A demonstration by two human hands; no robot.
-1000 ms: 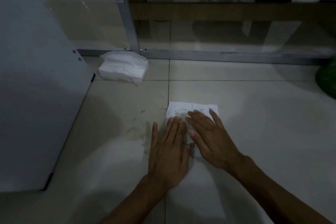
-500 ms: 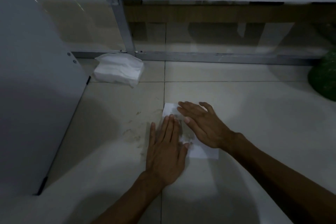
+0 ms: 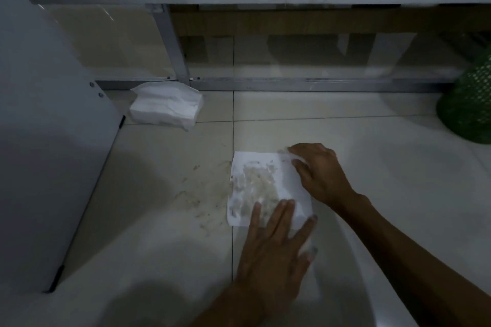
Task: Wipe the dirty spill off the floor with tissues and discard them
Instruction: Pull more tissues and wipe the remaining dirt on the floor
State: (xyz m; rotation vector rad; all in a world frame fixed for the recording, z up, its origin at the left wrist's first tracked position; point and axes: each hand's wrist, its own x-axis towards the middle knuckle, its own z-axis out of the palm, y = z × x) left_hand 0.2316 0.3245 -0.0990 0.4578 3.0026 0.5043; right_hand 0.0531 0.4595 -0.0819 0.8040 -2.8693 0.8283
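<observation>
So we've got one tissue (image 3: 268, 188) flat on the floor (image 3: 372, 180), and it's already pretty grubby, brownish smears all over its middle. Our left hand (image 3: 273, 252) is pressed palm down on the tissue's near edge, fingers spread wide and flat, not pinching anything. Our right hand (image 3: 318, 172) sits on the tissue's far right corner with the fingers curled onto the paper; that corner looks a bit lifted and blurry, so we honestly can't tell if the grip is actually closed on it or just pushing down.

The spill (image 3: 204, 194) is just left of the tissue, touching its left edge: streaky dirt marks across the tile, running over the grout line. Beyond the tissue and to its left, well apart, there's the white pack (image 3: 166, 109) of fresh tissues up against a metal rail (image 3: 292, 85). Far off to the tissue's right a green mesh bin (image 3: 467, 103) pokes into view. A grey panel (image 3: 47, 141) stands left of the spill.
</observation>
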